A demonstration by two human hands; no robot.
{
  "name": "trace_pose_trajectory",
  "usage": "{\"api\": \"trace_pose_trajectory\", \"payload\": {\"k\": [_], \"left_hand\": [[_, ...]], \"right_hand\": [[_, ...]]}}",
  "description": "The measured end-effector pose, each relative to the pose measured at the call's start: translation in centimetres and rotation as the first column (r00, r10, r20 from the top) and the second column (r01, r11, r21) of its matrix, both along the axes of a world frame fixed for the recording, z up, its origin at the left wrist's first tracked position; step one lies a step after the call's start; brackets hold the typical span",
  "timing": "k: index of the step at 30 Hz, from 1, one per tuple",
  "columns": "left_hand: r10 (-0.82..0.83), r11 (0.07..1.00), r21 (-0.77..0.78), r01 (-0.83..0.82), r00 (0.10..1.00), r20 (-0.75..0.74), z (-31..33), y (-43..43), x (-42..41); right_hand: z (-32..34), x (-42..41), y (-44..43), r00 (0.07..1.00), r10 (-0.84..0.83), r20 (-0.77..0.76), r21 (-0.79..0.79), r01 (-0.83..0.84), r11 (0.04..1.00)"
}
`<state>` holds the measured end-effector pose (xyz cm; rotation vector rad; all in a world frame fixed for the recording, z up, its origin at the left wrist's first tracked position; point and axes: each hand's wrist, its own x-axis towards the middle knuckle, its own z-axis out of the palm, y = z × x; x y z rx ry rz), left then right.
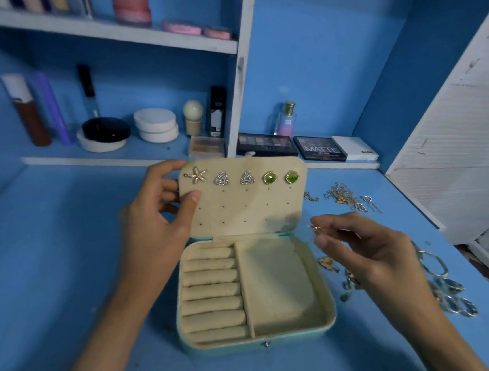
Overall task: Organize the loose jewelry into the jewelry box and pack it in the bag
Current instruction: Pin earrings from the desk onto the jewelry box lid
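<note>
Open jewelry box (253, 288) sits mid-desk w/ lid (245, 203) upright, 5 earrings (247, 178) pinned in top row. Left hand (157, 219) grips lid's left edge. Right hand (370, 251) pinches a small gold piece (315, 228) just right of the box; loose jewelry (348, 198) lies beyond.

Box (275, 286): soft matt cream cloth inside.
Earrings (247, 178): shiny metal, glossy green stones.
Chains (346, 198), 2 o'clock: glinting gold metal.

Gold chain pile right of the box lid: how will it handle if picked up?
Likely floppy: the chain pile lies in loose, tangled loops. Probably light, being thin links. One strand may drag others along, since they overlap.
</note>
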<state>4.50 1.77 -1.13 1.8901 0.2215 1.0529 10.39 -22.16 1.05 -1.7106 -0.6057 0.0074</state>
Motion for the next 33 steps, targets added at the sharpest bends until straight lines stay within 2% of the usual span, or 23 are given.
{"api": "trace_pose_trajectory", "payload": {"k": [3, 7, 11, 15, 24, 33], "left_hand": [[0.000, 1.000, -0.003, 0.001, 1.000, 0.025, 0.0, -0.1, 0.0], [-0.003, 1.000, -0.003, 0.003, 0.999, 0.035, 0.0, -0.1, 0.0], [-0.016, 1.000, -0.004, 0.016, 0.999, 0.039, 0.0, -0.1, 0.0], [-0.010, 1.000, 0.010, 0.009, 0.999, 0.047, 0.0, -0.1, 0.1], [-0.021, 1.000, 0.001, 0.021, 0.999, 0.050, 0.1, -0.2, -0.1], [-0.028, 1.000, 0.001, 0.027, 0.998, 0.054, 0.2, -0.2, -0.2]], "right_hand": [[0.4, -0.4, 2.9, 0.981, 0.100, 0.167, -0.079, -0.088, 0.993], [0.4, -0.4, 6.6, 0.864, 0.109, 0.492, -0.198, -0.011, 0.980], [0.4, -0.4, 9.3, 0.774, 0.082, 0.628, -0.246, 0.097, 0.964], [0.2, -0.1, 10.7, 0.788, 0.060, 0.613, -0.258, 0.128, 0.958], [0.6, 0.1, 12.0, 0.882, 0.056, 0.468, -0.227, 0.059, 0.972], [0.3, 0.0, 12.2, 0.901, 0.029, 0.433, -0.226, 0.077, 0.971]]}}
